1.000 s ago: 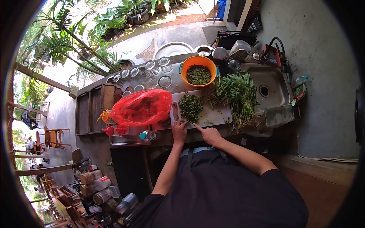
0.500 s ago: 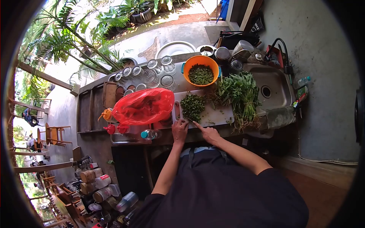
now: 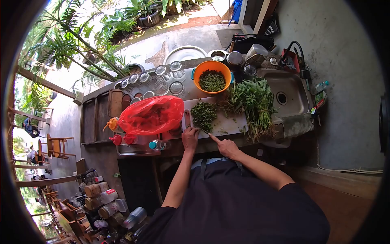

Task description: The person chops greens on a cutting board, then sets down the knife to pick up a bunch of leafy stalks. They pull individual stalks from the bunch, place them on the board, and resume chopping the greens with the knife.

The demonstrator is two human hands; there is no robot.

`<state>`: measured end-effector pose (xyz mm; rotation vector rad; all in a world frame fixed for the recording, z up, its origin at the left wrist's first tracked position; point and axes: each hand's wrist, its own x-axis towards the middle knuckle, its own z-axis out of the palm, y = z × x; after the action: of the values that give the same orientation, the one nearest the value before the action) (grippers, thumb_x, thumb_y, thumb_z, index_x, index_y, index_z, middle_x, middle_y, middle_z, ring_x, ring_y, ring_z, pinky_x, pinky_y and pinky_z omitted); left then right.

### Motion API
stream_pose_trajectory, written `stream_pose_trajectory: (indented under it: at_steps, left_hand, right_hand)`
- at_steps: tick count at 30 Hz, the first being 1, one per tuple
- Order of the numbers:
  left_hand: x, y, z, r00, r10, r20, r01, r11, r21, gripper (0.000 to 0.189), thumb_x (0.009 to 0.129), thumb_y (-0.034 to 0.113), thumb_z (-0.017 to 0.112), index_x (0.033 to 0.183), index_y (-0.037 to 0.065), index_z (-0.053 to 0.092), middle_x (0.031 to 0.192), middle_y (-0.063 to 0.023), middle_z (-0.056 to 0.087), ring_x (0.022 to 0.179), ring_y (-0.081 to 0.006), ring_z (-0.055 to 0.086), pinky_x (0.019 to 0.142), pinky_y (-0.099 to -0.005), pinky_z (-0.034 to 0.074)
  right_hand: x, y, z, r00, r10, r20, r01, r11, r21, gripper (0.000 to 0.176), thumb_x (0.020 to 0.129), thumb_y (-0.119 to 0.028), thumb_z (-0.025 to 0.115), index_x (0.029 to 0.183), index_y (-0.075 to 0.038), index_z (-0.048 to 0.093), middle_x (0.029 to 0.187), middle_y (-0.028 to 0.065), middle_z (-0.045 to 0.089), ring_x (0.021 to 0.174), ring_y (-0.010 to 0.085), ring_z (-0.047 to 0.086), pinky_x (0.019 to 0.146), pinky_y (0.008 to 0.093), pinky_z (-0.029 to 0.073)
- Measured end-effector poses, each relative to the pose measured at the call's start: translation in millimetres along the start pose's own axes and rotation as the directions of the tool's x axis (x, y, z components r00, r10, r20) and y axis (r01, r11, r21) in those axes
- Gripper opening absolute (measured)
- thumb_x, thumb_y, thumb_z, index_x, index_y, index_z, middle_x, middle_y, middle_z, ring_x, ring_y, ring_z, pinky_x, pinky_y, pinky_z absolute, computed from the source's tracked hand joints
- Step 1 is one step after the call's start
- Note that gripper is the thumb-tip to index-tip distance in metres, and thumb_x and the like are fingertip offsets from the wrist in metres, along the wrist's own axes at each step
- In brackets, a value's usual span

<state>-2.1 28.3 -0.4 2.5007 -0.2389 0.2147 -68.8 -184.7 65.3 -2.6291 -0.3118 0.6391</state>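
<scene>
My right hand grips a knife, its blade pointing left over the near edge of the white cutting board. Close to the knife tip is my left hand, fingers bent and together at the board's near left corner; what they pinch is too small to make out. A heap of chopped greens lies on the board just beyond both hands. Whole leafy stems with roots are bunched at the board's right end. Behind it stands an orange colander with chopped greens inside.
Left of the board sits a red plastic bag, with a teal-capped bottle in front. Several upturned glass jars stand behind. A steel sink is at the right, with a cloth over its front edge.
The view has shifted slightly, moving the counter a little left in the picture. Both hands stay at the board's near edge, the knife still in my right hand.
</scene>
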Motion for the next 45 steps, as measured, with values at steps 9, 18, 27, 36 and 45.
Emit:
stream_pose_trajectory:
  at_steps: [9, 18, 27, 36, 45]
  left_hand:
    - [-3, -1, 4, 0.991, -0.132, 0.015, 0.132, 0.991, -0.033, 0.009, 0.081, 0.017, 0.074, 0.089, 0.014, 0.074, 0.092, -0.0014, 0.067, 0.094, -0.0236, 0.062, 0.08, -0.0403, 0.045]
    - [-5, 2, 4, 0.972, -0.233, -0.012, 0.229, 0.963, -0.143, 0.01, 0.082, 0.02, 0.074, 0.088, 0.012, 0.074, 0.092, -0.004, 0.067, 0.095, -0.0255, 0.063, 0.084, -0.0409, 0.046]
    - [-3, -2, 8, 0.955, -0.296, 0.026, 0.296, 0.936, -0.191, 0.012, 0.083, 0.019, 0.073, 0.089, 0.01, 0.074, 0.095, -0.0061, 0.068, 0.096, -0.0272, 0.063, 0.086, -0.04, 0.046]
    - [-3, -1, 5, 0.966, -0.256, -0.029, 0.24, 0.934, -0.264, 0.011, 0.079, 0.013, 0.075, 0.086, 0.005, 0.074, 0.089, -0.0109, 0.068, 0.085, -0.0296, 0.066, 0.079, -0.0389, 0.05]
    - [-2, -1, 4, 0.961, -0.278, 0.005, 0.269, 0.923, -0.274, 0.011, 0.079, 0.014, 0.075, 0.086, 0.004, 0.074, 0.088, -0.0112, 0.068, 0.084, -0.0301, 0.065, 0.078, -0.0394, 0.05]
  right_hand:
    - [14, 0, 7, 0.995, -0.072, -0.062, 0.066, 0.993, -0.093, 0.081, 0.089, -0.006, 0.046, 0.157, -0.036, 0.016, 0.074, 0.0229, 0.066, 0.069, 0.0423, 0.067, 0.07, 0.0536, 0.055]
    - [24, 4, 19, 0.996, -0.072, -0.06, 0.07, 0.997, -0.033, 0.084, 0.089, -0.006, 0.046, 0.157, -0.039, 0.011, 0.075, 0.023, 0.066, 0.07, 0.0432, 0.067, 0.071, 0.0563, 0.054]
    - [16, 10, 19, 0.998, -0.039, -0.05, 0.04, 0.999, 0.025, 0.077, 0.094, -0.016, 0.047, 0.156, -0.042, 0.01, 0.074, 0.0255, 0.065, 0.068, 0.0456, 0.065, 0.066, 0.0584, 0.054]
    - [7, 4, 8, 0.997, -0.073, -0.04, 0.073, 0.997, -0.014, 0.077, 0.091, -0.012, 0.047, 0.157, -0.038, 0.016, 0.075, 0.0236, 0.066, 0.07, 0.0437, 0.066, 0.07, 0.0566, 0.054]
    - [17, 2, 8, 0.999, -0.026, 0.041, 0.03, 0.995, -0.1, 0.082, 0.091, -0.009, 0.046, 0.157, -0.042, 0.01, 0.084, 0.0233, 0.068, 0.078, 0.0421, 0.068, 0.075, 0.0542, 0.055]
